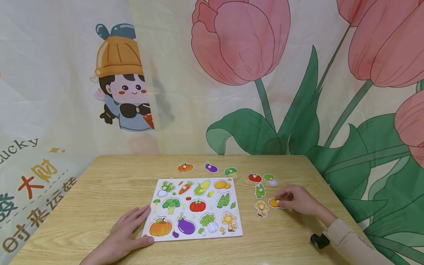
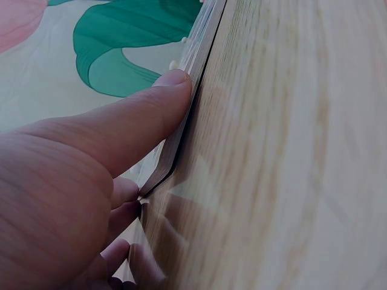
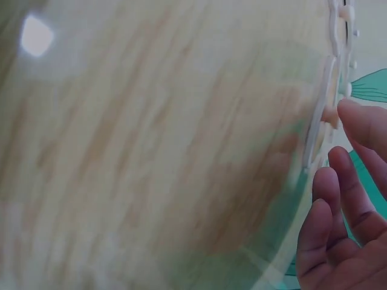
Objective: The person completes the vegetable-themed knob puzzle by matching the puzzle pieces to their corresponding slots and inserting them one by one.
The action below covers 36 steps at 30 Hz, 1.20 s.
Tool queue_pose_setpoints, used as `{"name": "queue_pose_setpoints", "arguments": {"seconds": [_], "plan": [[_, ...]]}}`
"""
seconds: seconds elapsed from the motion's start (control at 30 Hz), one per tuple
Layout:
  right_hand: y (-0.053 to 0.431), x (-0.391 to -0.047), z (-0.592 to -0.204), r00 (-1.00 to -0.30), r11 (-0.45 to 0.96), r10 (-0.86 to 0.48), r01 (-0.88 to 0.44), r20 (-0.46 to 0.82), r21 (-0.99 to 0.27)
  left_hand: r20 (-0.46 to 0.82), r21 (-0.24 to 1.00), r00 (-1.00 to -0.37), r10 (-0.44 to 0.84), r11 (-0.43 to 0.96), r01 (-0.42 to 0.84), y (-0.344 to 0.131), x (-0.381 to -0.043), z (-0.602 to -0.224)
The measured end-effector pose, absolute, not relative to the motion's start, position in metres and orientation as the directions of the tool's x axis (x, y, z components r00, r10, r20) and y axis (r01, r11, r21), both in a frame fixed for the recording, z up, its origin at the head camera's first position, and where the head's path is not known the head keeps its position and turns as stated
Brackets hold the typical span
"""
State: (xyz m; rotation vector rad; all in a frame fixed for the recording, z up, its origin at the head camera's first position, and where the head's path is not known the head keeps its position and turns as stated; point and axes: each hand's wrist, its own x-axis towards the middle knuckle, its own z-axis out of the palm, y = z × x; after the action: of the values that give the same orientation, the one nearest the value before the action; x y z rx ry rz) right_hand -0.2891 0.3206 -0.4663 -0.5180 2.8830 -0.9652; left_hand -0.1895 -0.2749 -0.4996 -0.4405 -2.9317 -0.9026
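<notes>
A white vegetable puzzle board (image 1: 198, 236) lies flat on the wooden table. My left hand (image 1: 120, 233) rests at its left edge, fingers extended along the side; the thumb (image 2: 154, 112) presses on the rim in the left wrist view. Knobs show on the radish (image 1: 168, 188), carrot (image 1: 185, 188) and corn (image 1: 201, 187) in the board's top row. Right of the board, my right hand (image 1: 298, 200) pinches the knob of an orange-yellow puzzle piece (image 1: 273, 202), with the thumb at the knob (image 3: 329, 115). That piece is close over the table, partly hidden by the fingers.
Mushroom (image 1: 261, 209), asparagus-like green (image 1: 260, 191), tomato (image 1: 254, 178) and cabbage (image 1: 270, 179) pieces lie right of the board. Behind it are pumpkin (image 1: 186, 167), eggplant (image 1: 211, 167) and broccoli (image 1: 230, 172) pieces. A printed curtain (image 1: 179, 92) hangs beyond the table.
</notes>
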Motion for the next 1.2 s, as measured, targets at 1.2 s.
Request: {"name": "queue_pose_setpoints", "arguments": {"seconds": [1.2], "plan": [[0.3165,-0.2901,-0.4656,-0.956,0.784,-0.294,-0.251,0.016,-0.567,0.16,0.531,-0.95,0.267,0.788,0.311,-0.2748,-0.1868,-0.4984]]}}
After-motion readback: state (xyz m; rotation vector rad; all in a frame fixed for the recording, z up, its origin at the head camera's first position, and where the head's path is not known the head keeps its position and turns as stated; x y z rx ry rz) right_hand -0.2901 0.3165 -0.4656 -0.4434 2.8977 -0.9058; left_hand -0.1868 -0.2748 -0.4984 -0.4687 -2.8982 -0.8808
